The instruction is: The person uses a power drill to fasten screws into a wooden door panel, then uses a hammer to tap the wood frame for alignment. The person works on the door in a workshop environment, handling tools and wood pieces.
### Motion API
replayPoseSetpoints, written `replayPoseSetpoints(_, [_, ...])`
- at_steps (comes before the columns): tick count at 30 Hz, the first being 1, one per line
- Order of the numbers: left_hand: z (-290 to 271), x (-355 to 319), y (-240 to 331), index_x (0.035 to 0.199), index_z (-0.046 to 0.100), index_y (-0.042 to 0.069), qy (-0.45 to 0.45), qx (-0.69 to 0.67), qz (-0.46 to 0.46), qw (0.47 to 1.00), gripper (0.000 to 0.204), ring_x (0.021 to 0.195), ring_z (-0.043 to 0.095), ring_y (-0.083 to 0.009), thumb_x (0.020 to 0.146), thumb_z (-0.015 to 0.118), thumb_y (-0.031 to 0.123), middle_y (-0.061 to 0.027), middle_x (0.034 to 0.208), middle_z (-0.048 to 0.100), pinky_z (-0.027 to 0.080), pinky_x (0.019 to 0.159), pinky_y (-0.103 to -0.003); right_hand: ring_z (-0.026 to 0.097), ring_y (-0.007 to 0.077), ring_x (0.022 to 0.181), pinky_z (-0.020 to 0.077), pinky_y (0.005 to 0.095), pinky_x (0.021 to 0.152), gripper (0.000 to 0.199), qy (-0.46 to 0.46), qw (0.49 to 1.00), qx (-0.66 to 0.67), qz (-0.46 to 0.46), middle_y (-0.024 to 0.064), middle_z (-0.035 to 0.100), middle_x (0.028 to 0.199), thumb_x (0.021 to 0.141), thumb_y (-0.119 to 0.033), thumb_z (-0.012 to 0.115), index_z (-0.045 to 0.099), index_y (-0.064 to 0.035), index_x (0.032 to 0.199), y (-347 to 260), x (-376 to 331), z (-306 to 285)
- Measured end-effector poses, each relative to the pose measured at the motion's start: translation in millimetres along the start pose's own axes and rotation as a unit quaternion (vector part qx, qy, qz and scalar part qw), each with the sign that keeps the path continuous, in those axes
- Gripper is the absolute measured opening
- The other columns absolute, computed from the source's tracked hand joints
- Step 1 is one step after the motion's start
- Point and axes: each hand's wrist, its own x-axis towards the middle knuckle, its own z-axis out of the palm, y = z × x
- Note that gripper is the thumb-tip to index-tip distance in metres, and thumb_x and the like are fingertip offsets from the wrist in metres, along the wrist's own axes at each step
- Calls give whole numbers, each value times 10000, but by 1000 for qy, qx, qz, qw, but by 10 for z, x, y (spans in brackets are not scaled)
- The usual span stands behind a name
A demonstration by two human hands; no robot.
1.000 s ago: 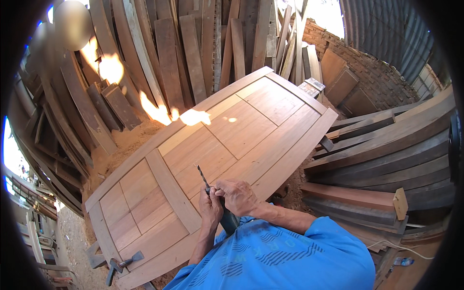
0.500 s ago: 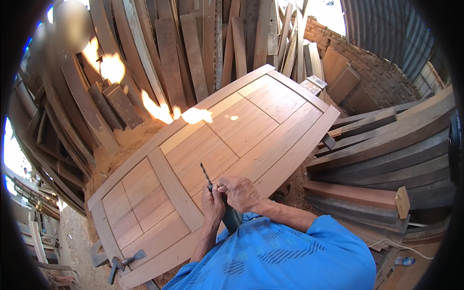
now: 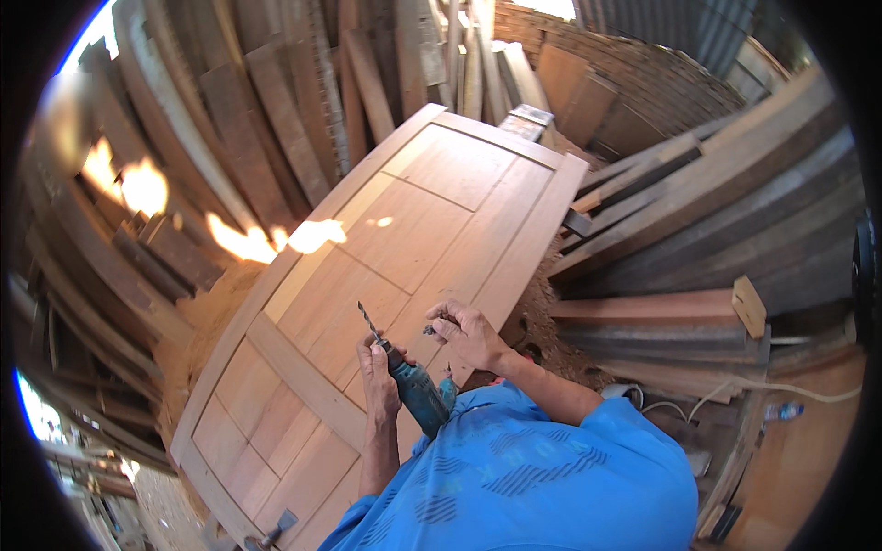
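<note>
Prob. readying the drill [image 3: 419, 393]: L hand [image 3: 380, 386] fingers gripping nr its chuck, R hand [image 3: 472, 338] fingers pinching small dark pc [image 3: 429, 330]; next move needs bit [image 3: 369, 318] kept steady.

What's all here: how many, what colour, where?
Drill: one, teal-black, centre
Bit: one, grey, in drill's tip
Piece: one, dark, right of bit
Panel: one, light brown, centre
Tool: one, dark, at panel's lower left
Planks: many, brown, top left
Timbers: several, brown-grey, right
Brick wall: one, brown, top right
Sheeting: some, grey, top right
Sawdust: uncountable, tan, left of panel
Cord: some, pale, right
Bottle: one, clear-blue, lower right
Shirt: one, blue, bottom
Left hand: one, on drill
Right hand: one, on piece
</note>
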Motion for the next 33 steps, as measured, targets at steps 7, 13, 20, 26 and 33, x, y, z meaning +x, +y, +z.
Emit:
replayPoseSetpoints(7, [475, 252, -364, 1202, 457, 132, -116, 52, -73, 989, 247, 704, 634, -176, 1079, 403, 339, -75, 824, 600, 548, 635, -327, 565, 84, 764, 502, 253, 718, 129, 118, 987, 77, 82, 21, 610, 863, 959, -49, 556, 598, 12, 1064, 576, -413, -741])
replayPoseSetpoints(13, [991, 559, -839, 1211, 452, 143, -177, 7, -165, 970, 274, 656, 615, -189, 1075, 392, 374, -69, 791, 579, 556, 611, -333, 623, 94, 791, 517, 270, 722, 104, 298, 953, -3, 58, 47, 672, 883, 954, -87, 593, 604, -5, 1017, 635, -957, -1372])
replayPoseSetpoints(20, [2125, 524, -1342, 1180, 476, 140, -294, -1, -268, 918, 269, 641, 610, -194, 1070, 413, 378, -65, 774, 585, 567, 614, -351, 627, 111, 749, 508, 282, 690, 107, 466, 884, -31, 27, 45, 668, 828, 908, -109, 631, 648, -9, 939, 849, -1919, -2152])
replayPoseSetpoints(26, [2641, 605, -1820, 1134, 505, 149, -350, 21, -322, 879, 245, 643, 597, -175, 1069, 418, 369, -54, 770, 583, 568, 608, -338, 620, 123, 713, 502, 324, 651, 168, 640, 750, -157, 64, 61, 670, 815, 860, -164, 676, 683, -14, 934, 1162, -2811, -2560])
replayPoseSetpoints(33, [2941, 592, -2111, 1110, 511, 139, -382, 81, -325, 861, 239, 663, 567, -156, 1069, 413, 353, -46, 760, 553, 553, 611, -311, 568, 90, 631, 478, 259, 514, 104, 796, 589, -53, 129, 29, 645, 834, 910, -86, 648, 647, -22, 992, 1914, -3836, -2566])
